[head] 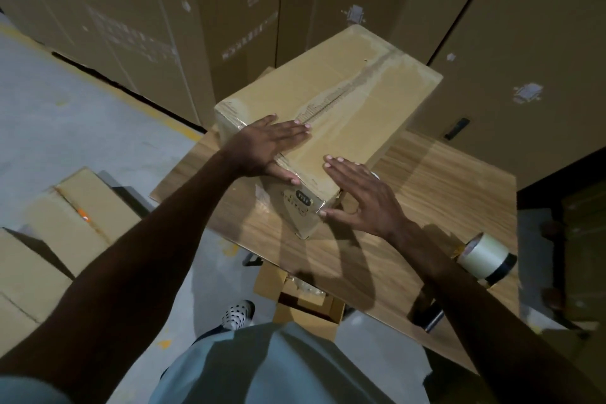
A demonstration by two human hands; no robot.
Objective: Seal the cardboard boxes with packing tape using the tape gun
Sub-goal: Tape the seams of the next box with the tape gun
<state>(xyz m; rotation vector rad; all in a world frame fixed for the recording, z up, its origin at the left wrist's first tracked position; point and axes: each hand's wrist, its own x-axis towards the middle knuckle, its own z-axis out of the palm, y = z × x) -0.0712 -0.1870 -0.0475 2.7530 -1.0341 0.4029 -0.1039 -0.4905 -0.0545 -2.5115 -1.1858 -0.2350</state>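
— Cardboard everywhere: tall cartons (170,26) stacked like a wall behind, and flattened boxes (65,223) on the concrete floor (65,115) to the left. What's the work surface?

— A wood-grain table (442,193), and on it one closed cardboard box (344,102), set at an angle with a near corner toward the person.

— Is it sealed?

— Tape seems to run along the centre seam and over the near end (glossy there, though the light is dim). I'd judge this as the smoothing step: pressing tape down after a pass.

— And the hands?

— Both flat, holding nothing. The left hand (272,144) lies palm-down on the lid across the seam, fingers straight. The right hand (364,197) hovers at the near right corner, fingers spread, thumb touching the box's edge.

— Where's the tape gun?

— The tape gun (485,259) sits near the table's right edge, roll showing, just beyond the right forearm and well apart from the box.

— Next move?

— Probably clearing this box or turning it. Any further taping calls for the right hand to swing back and grasp the gun's handle, while the left steadies the box.
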